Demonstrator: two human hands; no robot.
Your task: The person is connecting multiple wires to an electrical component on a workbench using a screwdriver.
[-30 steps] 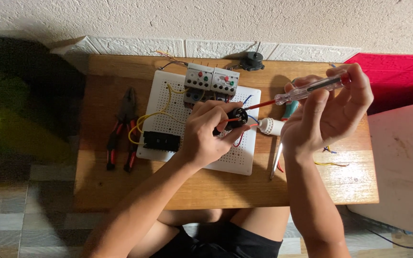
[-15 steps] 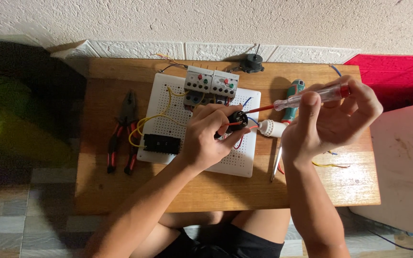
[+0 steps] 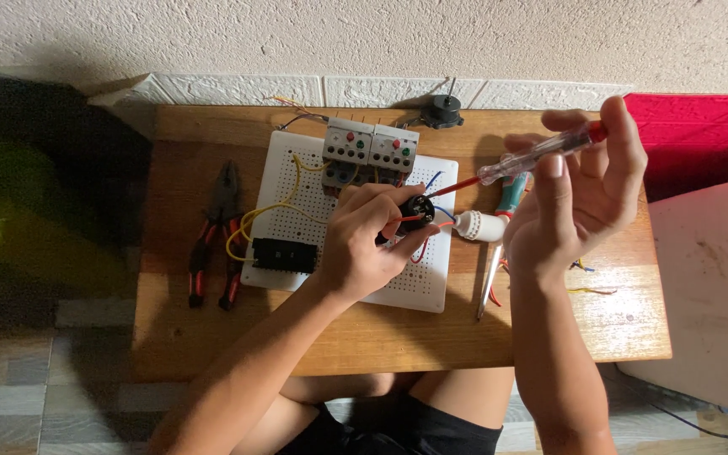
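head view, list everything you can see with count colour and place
table: 1, brown wood, against the wall
board: 1, white, perforated, mid table
relays: 2, grey-white with red and green buttons, board's far edge
black block: 1, board's near left
yellow wire: 1, loops over the board's left side
pliers: 1 pair, red-black handles, left of board
black part: 1, round, table's far edge
lamp socket: 1, white, right of board
tool: 1, metal shaft, teal handle, beside socket
left hand: holds a round black part with red wires
right hand: holds a clear screwdriver with red cap
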